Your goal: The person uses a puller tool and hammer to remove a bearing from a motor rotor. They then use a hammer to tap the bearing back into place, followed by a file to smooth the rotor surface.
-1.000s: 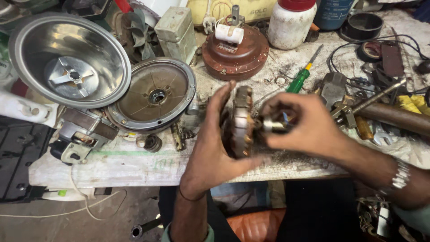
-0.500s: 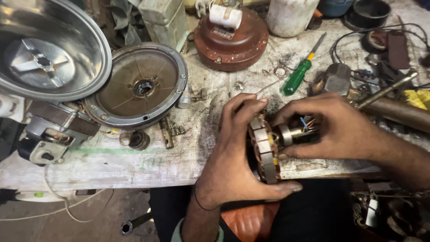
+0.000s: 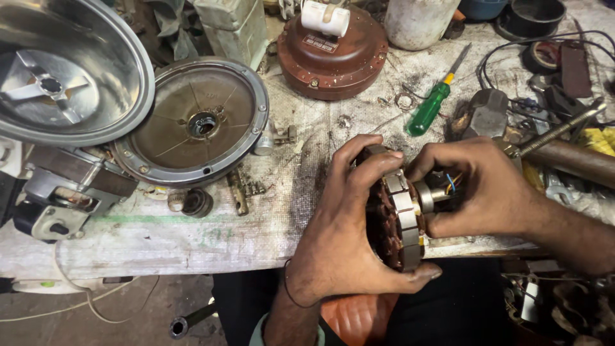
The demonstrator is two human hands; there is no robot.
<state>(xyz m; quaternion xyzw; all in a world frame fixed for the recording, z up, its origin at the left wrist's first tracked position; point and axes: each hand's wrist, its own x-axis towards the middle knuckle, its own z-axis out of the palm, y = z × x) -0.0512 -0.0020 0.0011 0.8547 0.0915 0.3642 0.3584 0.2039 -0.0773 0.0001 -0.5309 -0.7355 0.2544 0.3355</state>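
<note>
- Left hand wraps around a motor core, held over the bench edge.
- Right hand grips its shaft end.
- Green screwdriver lies just beyond.

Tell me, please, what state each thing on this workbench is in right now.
Left hand: wrapped around the motor stator.
Right hand: gripping the shaft end.
Motor stator: held above the bench edge, windings exposed.
Green screwdriver: lying flat, untouched.
Steel bowl: open side up.
Brown housing: resting dome up.
</note>
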